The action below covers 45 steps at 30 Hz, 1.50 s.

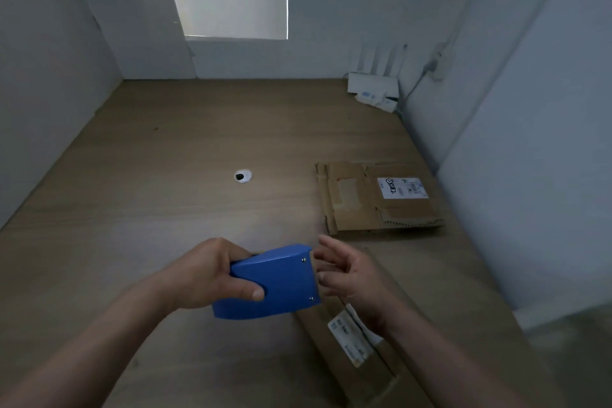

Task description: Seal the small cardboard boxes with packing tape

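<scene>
Head view, nearest: a brown near box (381,358) with a white label lies low on the wooden desk (149,192), under the right forearm.
Left hand (205,278): wrapped around a blue tape dispenser (275,281), thumb on its near face, holding it above the desk.
Right hand (347,278): fingers loosely spread at the dispenser's toothed mouth; I cannot tell whether they pinch a tape end.
Step, as I judge it: freeing the tape end. I would hold the dispenser steady, pull straight and keep fingertips off the teeth.
Far box (374,199): farther right, well apart from the hands. It lies flat and creased, with an old tape patch, a handwritten white label and a ragged corrugated edge.
Beyond: a round cable hole (243,176); a white router (372,83) in the corner.
</scene>
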Available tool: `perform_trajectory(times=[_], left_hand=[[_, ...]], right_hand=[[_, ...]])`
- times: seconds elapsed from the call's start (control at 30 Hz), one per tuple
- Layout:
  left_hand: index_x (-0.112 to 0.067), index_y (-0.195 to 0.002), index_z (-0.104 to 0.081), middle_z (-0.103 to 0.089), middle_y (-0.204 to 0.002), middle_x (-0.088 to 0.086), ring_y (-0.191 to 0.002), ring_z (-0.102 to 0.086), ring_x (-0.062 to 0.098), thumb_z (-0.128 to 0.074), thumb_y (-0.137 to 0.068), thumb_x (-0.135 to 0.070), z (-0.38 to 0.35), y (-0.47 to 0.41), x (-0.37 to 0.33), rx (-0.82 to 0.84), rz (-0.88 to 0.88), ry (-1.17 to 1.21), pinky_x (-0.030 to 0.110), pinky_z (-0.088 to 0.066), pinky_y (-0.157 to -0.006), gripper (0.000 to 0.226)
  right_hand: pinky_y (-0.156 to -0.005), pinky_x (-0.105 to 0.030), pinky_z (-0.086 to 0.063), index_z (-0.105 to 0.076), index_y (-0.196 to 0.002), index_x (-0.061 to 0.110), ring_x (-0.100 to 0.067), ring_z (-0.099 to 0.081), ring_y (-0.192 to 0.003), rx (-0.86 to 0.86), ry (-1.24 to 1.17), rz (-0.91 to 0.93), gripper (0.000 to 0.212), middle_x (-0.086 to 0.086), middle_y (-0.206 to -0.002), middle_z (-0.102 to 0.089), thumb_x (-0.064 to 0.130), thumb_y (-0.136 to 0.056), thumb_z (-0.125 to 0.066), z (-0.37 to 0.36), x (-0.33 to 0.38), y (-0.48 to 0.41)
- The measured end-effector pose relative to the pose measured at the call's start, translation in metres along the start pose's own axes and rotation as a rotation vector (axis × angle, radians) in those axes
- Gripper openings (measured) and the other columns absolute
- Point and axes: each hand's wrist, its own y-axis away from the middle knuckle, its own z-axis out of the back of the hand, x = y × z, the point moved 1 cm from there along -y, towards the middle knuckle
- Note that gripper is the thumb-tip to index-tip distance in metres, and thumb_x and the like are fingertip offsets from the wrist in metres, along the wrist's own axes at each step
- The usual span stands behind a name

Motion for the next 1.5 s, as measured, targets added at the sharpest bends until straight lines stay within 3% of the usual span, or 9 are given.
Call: perform_trajectory(times=[0.1,0.23,0.37,0.57,0.8,0.9,1.03,1.2,1.5], left_hand=[[-0.031,-0.069,-0.071,-0.065,-0.063,-0.016,-0.060,-0.059,0.001,-0.087,-0.074,-0.033,-0.002,-0.003,-0.002,0.012,-0.018,0.037,0.013,-0.039,-0.054,0.017],[-0.039,-0.069,-0.073,-0.071,-0.073,-0.004,-0.067,-0.064,0.006,-0.087,-0.074,-0.035,-0.003,-0.009,-0.004,0.015,-0.020,0.073,0.018,-0.044,-0.058,0.015],[-0.029,-0.074,-0.071,-0.069,-0.069,-0.014,-0.067,-0.063,0.003,-0.085,-0.075,-0.037,-0.006,-0.014,-0.004,0.011,0.021,0.065,0.017,-0.043,-0.058,0.016],[-0.023,-0.074,-0.068,-0.063,-0.059,-0.015,-0.055,-0.056,0.000,-0.081,-0.078,-0.036,-0.008,-0.024,-0.010,-0.026,0.109,0.102,0.013,-0.037,-0.053,0.019],[-0.021,-0.072,-0.072,-0.064,-0.059,-0.002,-0.052,-0.054,0.008,-0.066,-0.039,-0.095,-0.018,-0.015,0.020,-0.156,0.296,0.203,0.025,-0.036,-0.054,0.081],[-0.011,-0.074,-0.072,-0.066,-0.059,-0.001,-0.053,-0.057,0.010,-0.066,-0.040,-0.086,-0.028,-0.019,0.018,-0.162,0.407,0.213,0.025,-0.038,-0.056,0.083],[-0.015,-0.081,-0.075,-0.074,-0.079,0.009,-0.077,-0.069,0.032,-0.075,-0.063,-0.076,-0.047,-0.025,0.020,-0.139,0.504,0.261,0.033,-0.045,-0.068,0.064],[-0.017,-0.085,-0.075,-0.074,-0.078,0.006,-0.067,-0.065,0.017,-0.075,-0.076,-0.060,-0.059,-0.038,0.012,-0.158,0.548,0.271,0.029,-0.045,-0.064,0.044],[-0.012,-0.088,-0.075,-0.074,-0.085,0.015,-0.063,-0.059,0.016,-0.072,-0.074,-0.068,-0.070,-0.049,0.016,-0.146,0.590,0.180,0.029,-0.040,-0.060,0.057]], right_hand=[[-0.090,-0.046,-0.056,-0.040,-0.144,0.033,-0.022,-0.068,-0.108,0.023,-0.018,-0.051,0.066,0.001,-0.126,-0.065,0.006,-0.091,-0.068,0.001,-0.002,-0.005],[-0.091,-0.058,-0.055,-0.067,-0.123,0.021,-0.032,-0.069,-0.104,0.078,0.089,-0.075,0.032,-0.007,-0.111,-0.072,0.010,-0.093,-0.064,0.006,-0.002,-0.014],[-0.089,-0.057,-0.056,-0.070,-0.096,0.012,-0.040,-0.066,-0.100,0.096,0.091,-0.082,0.010,-0.014,-0.101,-0.072,0.009,-0.095,-0.061,0.012,-0.002,-0.022],[-0.069,-0.032,-0.056,-0.074,-0.091,0.009,-0.019,-0.065,-0.074,0.130,0.146,-0.005,0.015,-0.015,-0.090,-0.072,0.017,-0.097,-0.062,0.027,0.009,-0.040],[-0.056,-0.024,-0.047,-0.075,-0.076,0.012,-0.009,-0.058,-0.056,0.024,0.268,-0.075,0.019,-0.001,-0.063,-0.066,0.015,-0.093,-0.067,0.082,0.008,-0.070],[-0.056,-0.026,-0.047,-0.076,-0.075,0.013,-0.009,-0.057,-0.056,0.024,0.344,-0.104,0.018,-0.001,-0.062,-0.066,0.015,-0.092,-0.069,0.083,-0.003,-0.080],[-0.058,-0.030,-0.048,-0.074,-0.074,0.012,-0.014,-0.059,-0.059,-0.025,0.373,-0.139,0.014,-0.004,-0.066,-0.068,0.009,-0.087,-0.073,0.084,-0.014,-0.091],[-0.057,-0.032,-0.048,-0.072,-0.068,0.014,-0.016,-0.060,-0.060,-0.085,0.412,-0.145,0.019,-0.005,-0.066,-0.070,0.009,-0.087,-0.073,0.088,-0.025,-0.100],[-0.068,-0.032,-0.051,-0.071,-0.073,0.020,-0.016,-0.064,-0.075,-0.131,0.554,-0.165,0.016,0.001,-0.077,-0.070,0.016,-0.089,-0.070,0.081,-0.040,-0.104]])
